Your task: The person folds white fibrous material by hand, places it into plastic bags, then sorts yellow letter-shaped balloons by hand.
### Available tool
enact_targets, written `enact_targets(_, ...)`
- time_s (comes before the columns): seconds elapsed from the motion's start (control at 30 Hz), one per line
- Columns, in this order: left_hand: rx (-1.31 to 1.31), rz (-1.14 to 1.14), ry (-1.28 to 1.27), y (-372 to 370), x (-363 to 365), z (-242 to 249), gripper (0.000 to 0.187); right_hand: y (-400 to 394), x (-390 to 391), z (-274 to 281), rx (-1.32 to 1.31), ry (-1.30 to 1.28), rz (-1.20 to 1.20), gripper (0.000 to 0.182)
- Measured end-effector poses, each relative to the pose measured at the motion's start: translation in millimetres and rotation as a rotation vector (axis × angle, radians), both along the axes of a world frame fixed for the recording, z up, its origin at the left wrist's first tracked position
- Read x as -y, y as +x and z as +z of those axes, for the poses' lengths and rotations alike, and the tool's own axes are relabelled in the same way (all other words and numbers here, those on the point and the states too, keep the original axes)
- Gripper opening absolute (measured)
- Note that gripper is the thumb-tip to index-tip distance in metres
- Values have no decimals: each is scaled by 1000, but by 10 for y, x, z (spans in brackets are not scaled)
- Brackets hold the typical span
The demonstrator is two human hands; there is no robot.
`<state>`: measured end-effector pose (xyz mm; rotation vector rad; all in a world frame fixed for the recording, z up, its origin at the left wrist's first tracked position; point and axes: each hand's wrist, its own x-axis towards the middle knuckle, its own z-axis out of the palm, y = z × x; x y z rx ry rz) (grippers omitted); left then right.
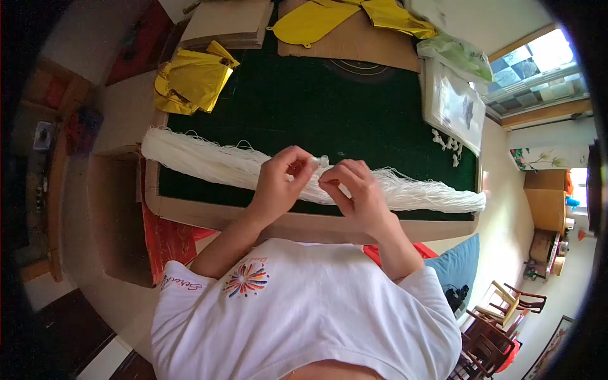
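A long bundle of white string [209,158] lies across the near side of the dark green table top [285,101]. Over its middle, my left hand [285,174] pinches a small white piece [323,160] between thumb and forefinger. Close on the right, my right hand [356,187] has its thumb and fingertips pressed together; what they hold, if anything, is too small to make out. The fingertips of both hands are a short way apart, above the string.
Yellow foil pieces [196,79] lie at the back left, more yellow foil [316,22] on cardboard [348,41] at the back. Clear plastic bags [453,101] and small white knotted pieces [448,144] are at the right. A blue cushion [459,266] is beside the table.
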<state>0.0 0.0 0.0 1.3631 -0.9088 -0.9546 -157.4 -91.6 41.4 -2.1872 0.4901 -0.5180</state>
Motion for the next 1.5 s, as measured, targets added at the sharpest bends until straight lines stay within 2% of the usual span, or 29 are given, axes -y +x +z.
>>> enact_targets(0.07, 464, -142, -30, -6, -33, 103, 7, -11, 47, 101, 9, -303, 1, 13)
enact_targets(0.1, 440, -248, -44, 36, -33, 149, 6, 30, 99, 90, 65, -300, -15, 14)
enact_targets(0.13, 434, -251, -45, 11, -52, 139, 6, 17, 133, 77, 58, -300, -18, 14)
enact_targets(0.2, -140, -295, -42, -15, -75, 114, 7, 7, 189, 6, 69, -136, -8, 14)
enact_targets(0.23, -137, -289, -43, -1, -69, 129, 7, 16, 162, -14, 80, -139, -7, 13)
enact_targets(0.3, -381, -96, -2, 32, -43, 163, 6, 19, 60, -54, 64, -157, 14, 13)
enact_targets(0.33, -263, -47, 35, 30, -28, 139, 7, 20, 20, -66, 45, -175, 25, 13)
enact_targets(0.37, -262, -45, 37, 18, -29, 138, 7, 28, 0, -56, 56, -238, 34, 13)
enact_targets(0.43, 386, -75, -7, -17, -25, 134, 8, 23, 34, 14, 64, -297, 19, 13)
enact_targets(0.5, 464, -145, -13, -24, -42, 160, 9, 7, 94, 31, 70, -356, -1, 12)
enact_targets(0.57, 206, -269, -58, -26, -47, 146, 7, -2, 170, 29, 74, -228, 15, 12)
enact_targets(0.6, 206, -268, -61, -7, -46, 138, 7, -15, 183, -37, 82, -93, 12, 11)
enact_targets(0.67, -342, -223, -2, 42, -43, 118, 7, -12, 143, -64, 78, -70, -6, 11)
enact_targets(0.73, -444, -175, -26, 26, -26, 106, 8, -1, 75, -77, 74, -39, -27, 11)
enact_targets(0.8, -288, -30, 20, 6, 1, 96, 8, 13, 22, -80, 71, -183, 27, 11)
enact_targets(0.83, -288, -32, 21, -12, 4, 89, 8, 20, 2, -62, 69, -238, 34, 11)
enact_targets(0.9, 328, 24, -85, -52, -5, 76, 7, 15, 16, 21, 76, -295, 21, 10)
enact_targets(0.93, 326, 19, -84, -49, -13, 80, 7, 10, 30, 44, 82, -351, 12, 10)
enact_targets(1.0, 427, -221, -88, -28, -34, 120, 9, -4, 116, 57, 81, -296, 6, 11)
enact_targets(1.07, 389, -252, -107, -28, -41, 150, 9, -21, 179, 40, 80, -140, 5, 12)
enact_targets(1.13, -257, -197, -56, -33, -40, 83, 10, -20, 152, -18, 96, -38, -16, 13)
enact_targets(1.2, -229, -110, -58, -61, -20, 37, 11, -1, 108, -134, 111, 66, -38, 14)
enact_targets(1.27, -201, -32, -55, -91, -14, 41, 12, 57, 26, -309, 236, 222, -155, 11)
enact_targets(1.3, 148, 47, -141, -109, -8, 69, 14, 86, -17, -355, 234, 221, -161, 11)
enact_targets(1.33, 494, 121, -230, -135, 13, 83, 16, 107, -55, -388, 273, 435, -215, 8)
enact_targets(1.37, 485, 106, -240, -149, 39, 73, 16, 116, -81, -399, 314, 645, -274, 5)
enact_targets(1.4, 714, 145, -305, -146, 56, 56, 20, 114, -97, -381, 359, 713, -263, 7)
enact_targets(1.43, 940, 185, -372, -150, 69, 38, 23, 100, -108, -377, 359, 703, -289, 7)
enact_targets(1.5, 983, 139, -381, -189, 81, 72, 28, 64, -93, -368, 459, 696, -311, 5)
